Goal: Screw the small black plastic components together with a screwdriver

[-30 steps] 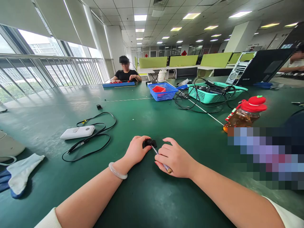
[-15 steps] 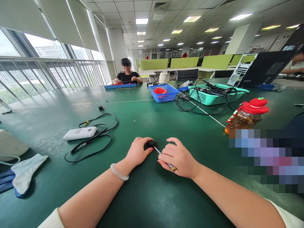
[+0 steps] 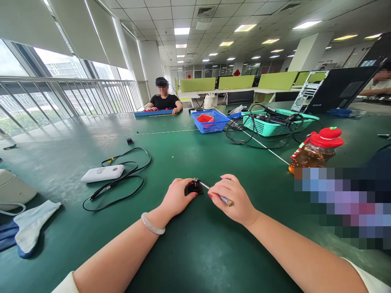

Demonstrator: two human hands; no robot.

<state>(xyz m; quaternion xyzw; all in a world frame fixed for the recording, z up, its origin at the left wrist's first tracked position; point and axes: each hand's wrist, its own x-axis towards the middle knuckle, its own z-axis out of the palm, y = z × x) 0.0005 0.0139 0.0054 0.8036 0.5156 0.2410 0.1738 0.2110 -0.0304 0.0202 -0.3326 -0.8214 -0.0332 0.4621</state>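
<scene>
Grip of the right hand [image 3: 233, 199] sits higher around the screwdriver-like tool [image 3: 225, 200] than half a second ago: its handle has swung up and outward to the right, and the shaft lies flatter. Its tip now meets the upper right of the black part [image 3: 195, 188], where earlier it pointed into the front face. That part has been turned as well, so small upright prongs show on top. Beyond the black part, to its left, a co-worker [image 3: 163, 101] now has one hand out at the right end of a blue tray [image 3: 154, 114].

The right fingers are closed on the tool, pinching it near the handle's front. The left hand [image 3: 177, 197] clasps the black part from its left side, fingers behind and thumb in front, against the worktop [image 3: 198, 252]. Those fingers cover its left end, and the tip seems to touch it, though the contact is too small to be sure.

Left of the black part lie a white power bank [image 3: 103, 173] and a black cable [image 3: 98, 190], with a blue-and-white glove [image 3: 32, 228] farther out. Beyond it stand a blue basket [image 3: 210, 128] and, to the right, a green basket [image 3: 269, 130] heaped with cords. A red-lidded jar [image 3: 314, 154] leans to its right.
</scene>
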